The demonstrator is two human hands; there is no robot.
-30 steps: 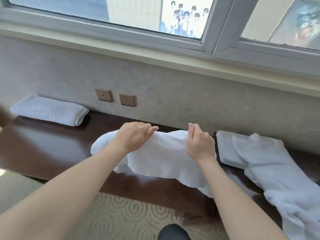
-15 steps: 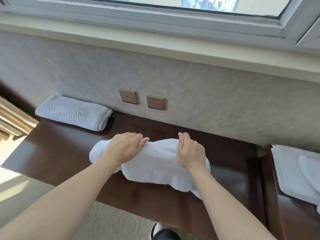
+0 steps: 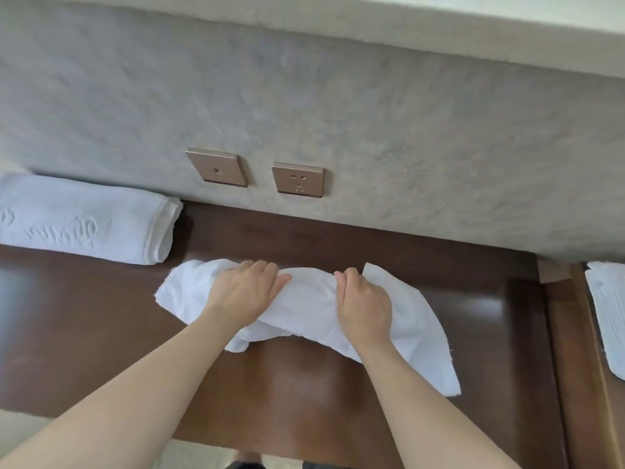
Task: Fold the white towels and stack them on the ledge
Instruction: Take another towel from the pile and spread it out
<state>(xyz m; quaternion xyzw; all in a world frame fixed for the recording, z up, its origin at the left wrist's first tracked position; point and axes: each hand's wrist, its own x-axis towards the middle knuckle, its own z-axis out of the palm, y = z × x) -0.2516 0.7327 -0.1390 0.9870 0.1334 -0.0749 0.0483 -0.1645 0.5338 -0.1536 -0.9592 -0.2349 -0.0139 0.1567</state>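
Note:
A crumpled white towel (image 3: 309,308) lies across the middle of the dark wooden ledge (image 3: 84,326). My left hand (image 3: 245,294) grips its far edge on the left and my right hand (image 3: 363,306) grips the same edge on the right; a loose corner trails toward the near right. A folded white towel (image 3: 81,220) with embossed lettering rests against the wall at the far left. Another white towel (image 3: 608,313) shows partly at the right edge, beyond a seam in the wood.
Two bronze wall outlets (image 3: 257,172) sit on the textured grey wall just above the ledge. A pale window sill (image 3: 439,32) overhangs the wall. Pale carpet (image 3: 20,424) shows below the ledge's near edge.
The view has tilted down and closer; the window is gone from sight. Both hands have carried the towel leftward along the ledge, nearer the folded towel, and it lies flatter with a corner spread right.

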